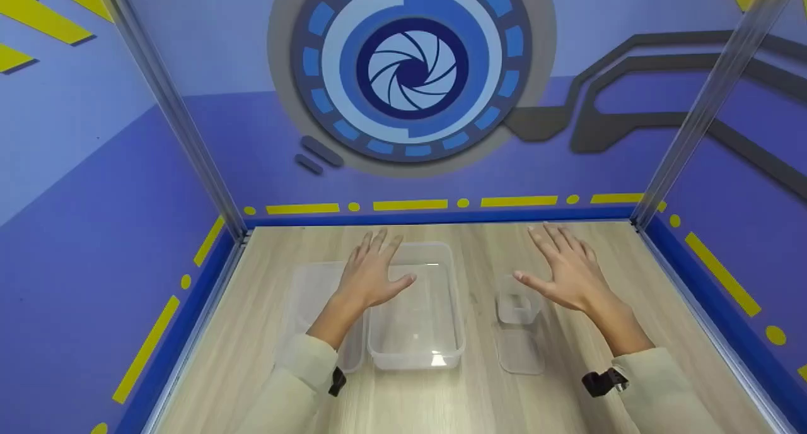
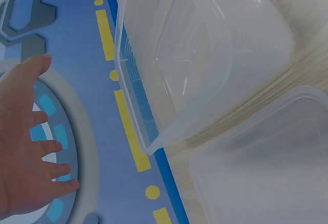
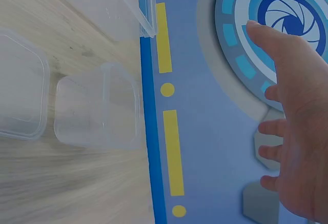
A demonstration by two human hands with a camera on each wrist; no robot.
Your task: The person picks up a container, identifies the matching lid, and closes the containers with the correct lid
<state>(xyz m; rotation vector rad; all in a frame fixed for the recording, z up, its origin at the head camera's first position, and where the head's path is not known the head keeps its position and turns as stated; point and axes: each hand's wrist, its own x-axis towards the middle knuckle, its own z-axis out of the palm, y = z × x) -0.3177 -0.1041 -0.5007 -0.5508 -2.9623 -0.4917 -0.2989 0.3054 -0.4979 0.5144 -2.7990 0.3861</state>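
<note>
No readable lettering, brand or number. Only graphic signs: shutter-blade emblem (image 1: 413,71) on back wall (image 1: 227,144), 12 o'clock; yellow dash-and-dot line (image 1: 410,205) at emblem's 6 o'clock; yellow chevrons (image 1: 38,17) on left wall (image 1: 94,169), 10 o'clock.

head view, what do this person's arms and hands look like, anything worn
The left sleeve and right sleeve are pale cream and long. A small black device sits at the left cuff, another at the right. Left hand and right hand are ungloved.
</note>
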